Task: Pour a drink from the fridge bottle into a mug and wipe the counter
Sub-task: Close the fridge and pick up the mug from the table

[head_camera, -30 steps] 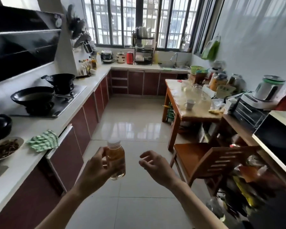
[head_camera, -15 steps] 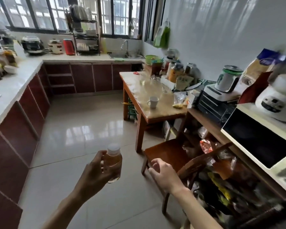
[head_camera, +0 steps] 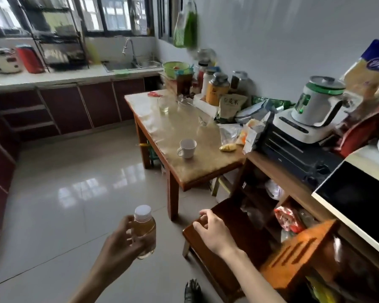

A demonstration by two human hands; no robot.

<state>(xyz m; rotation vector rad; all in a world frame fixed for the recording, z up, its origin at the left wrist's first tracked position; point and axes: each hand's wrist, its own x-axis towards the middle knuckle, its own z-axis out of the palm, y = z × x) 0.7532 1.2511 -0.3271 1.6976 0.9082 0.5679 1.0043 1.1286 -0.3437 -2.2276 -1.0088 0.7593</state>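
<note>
My left hand (head_camera: 123,241) grips a small clear bottle (head_camera: 145,231) of amber drink with a white cap, held upright low in the head view. My right hand (head_camera: 212,230) hovers beside it over the corner of a wooden chair seat, fingers loosely curled and holding nothing. A white mug (head_camera: 187,148) stands upright on the near end of the wooden table (head_camera: 206,169), well ahead of both hands.
A wooden chair (head_camera: 245,241) stands just in front of me at the right. Jars, bags and glasses crowd the table's far side. A shelf unit with an oven (head_camera: 293,149) and a blender runs along the right wall. Counter and sink (head_camera: 123,65) lie at the back.
The view has swung right and moved closer to the table, leaving the stove counter behind. The bottle stays in my left hand. My right hand has dropped toward the chair.
</note>
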